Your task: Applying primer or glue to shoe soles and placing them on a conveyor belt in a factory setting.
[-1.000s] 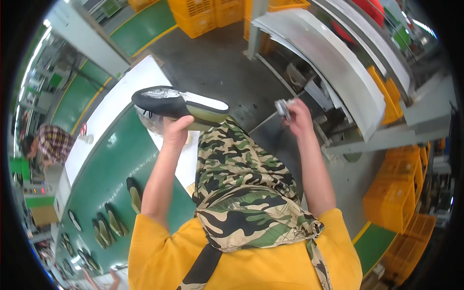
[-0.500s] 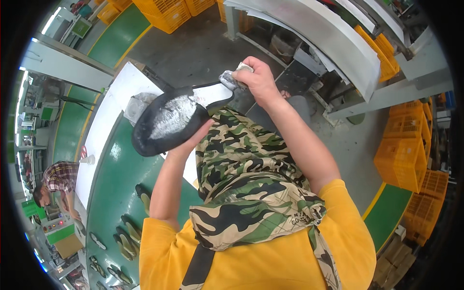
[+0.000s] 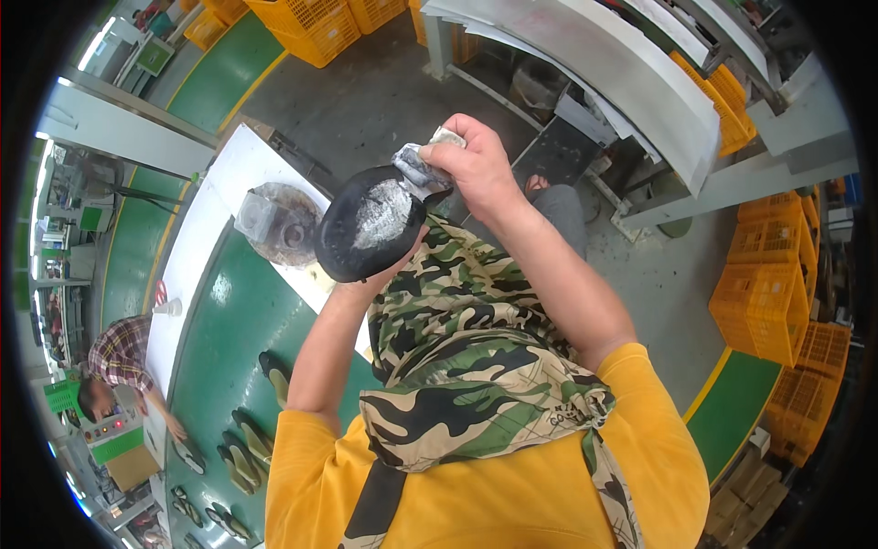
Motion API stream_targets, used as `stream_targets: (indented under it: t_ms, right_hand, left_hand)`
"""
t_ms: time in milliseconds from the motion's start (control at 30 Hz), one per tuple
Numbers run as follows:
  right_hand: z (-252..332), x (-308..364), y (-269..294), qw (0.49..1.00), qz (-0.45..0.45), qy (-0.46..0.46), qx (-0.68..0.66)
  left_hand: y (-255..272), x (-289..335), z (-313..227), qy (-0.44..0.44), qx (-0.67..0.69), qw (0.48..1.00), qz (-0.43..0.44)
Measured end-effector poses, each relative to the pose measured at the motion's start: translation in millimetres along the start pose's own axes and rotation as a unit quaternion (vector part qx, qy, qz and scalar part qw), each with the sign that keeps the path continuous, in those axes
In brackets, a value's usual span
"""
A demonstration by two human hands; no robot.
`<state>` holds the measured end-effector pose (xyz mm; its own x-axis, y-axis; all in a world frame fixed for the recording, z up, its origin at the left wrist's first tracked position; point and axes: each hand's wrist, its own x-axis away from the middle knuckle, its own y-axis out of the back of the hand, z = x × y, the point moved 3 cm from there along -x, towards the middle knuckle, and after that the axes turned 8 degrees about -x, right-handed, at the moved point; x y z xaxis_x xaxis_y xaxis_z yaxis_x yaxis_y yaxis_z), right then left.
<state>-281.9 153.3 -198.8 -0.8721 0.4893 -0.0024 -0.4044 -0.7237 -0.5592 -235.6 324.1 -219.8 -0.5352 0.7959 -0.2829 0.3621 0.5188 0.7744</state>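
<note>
A black shoe (image 3: 340,236) is tilted in front of my apron, its underside facing up with a rough whitish patch (image 3: 382,212) in the middle. My left hand (image 3: 395,267) holds it from below; the fingers are mostly hidden behind it. In my right hand (image 3: 477,169) a crumpled, smudged grey-white cloth (image 3: 419,167) is pinched between thumb and fingers. The cloth is at the shoe's far right edge and appears to touch it. Just left of the shoe, a grimy round tray with a clear plastic tub (image 3: 265,217) sits on the white tabletop (image 3: 212,194).
Several shoes (image 3: 240,462) lie on the green surface (image 3: 240,316) at my left. Beyond them a person in a plaid shirt (image 3: 123,352) reaches toward a shoe. Yellow crates (image 3: 757,297) are stacked at right, and a rack with pale sheets (image 3: 631,82) stands at far right.
The shoe has swung round and tipped, hiding its white heel part, and uncovering more of the round tray. My right hand and cloth moved slightly left. The person at left reached out toward a shoe.
</note>
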Motion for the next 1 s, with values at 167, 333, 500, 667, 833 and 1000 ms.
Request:
stream_targets:
  t_ms: [167, 333, 500, 667, 833, 1000]
  right_hand:
    - [2.5, 0.6, 6.7, 0.998, -0.018, 0.025, 0.057]
    - [9.8, 3.5, -6.5, 0.997, -0.003, 0.048, 0.058]
    - [15.8, 4.0, -17.1, 0.996, 0.011, 0.054, 0.073]
    - [26.4, 5.4, -34.2, 0.995, 0.026, 0.069, 0.063]
    - [28.8, -0.7, -42.4, 0.992, 0.055, 0.091, 0.063]
    - [31.6, -7.1, -42.1, 0.988, 0.065, 0.122, 0.072]
  left_hand:
    - [-10.0, -7.8, 1.6, -0.058, -0.057, 0.996, -0.025]
    - [-14.4, -17.4, -0.5, -0.095, -0.01, 0.987, -0.125]
    - [-10.1, -9.1, 1.2, -0.028, 0.097, 0.989, -0.107]
    - [2.9, -4.4, -2.3, 0.074, 0.144, 0.987, -0.014]
    - [0.5, -0.1, 5.4, 0.108, 0.202, 0.973, 0.023]
    - [3.0, -2.7, 17.3, 0.075, 0.279, 0.955, 0.062]
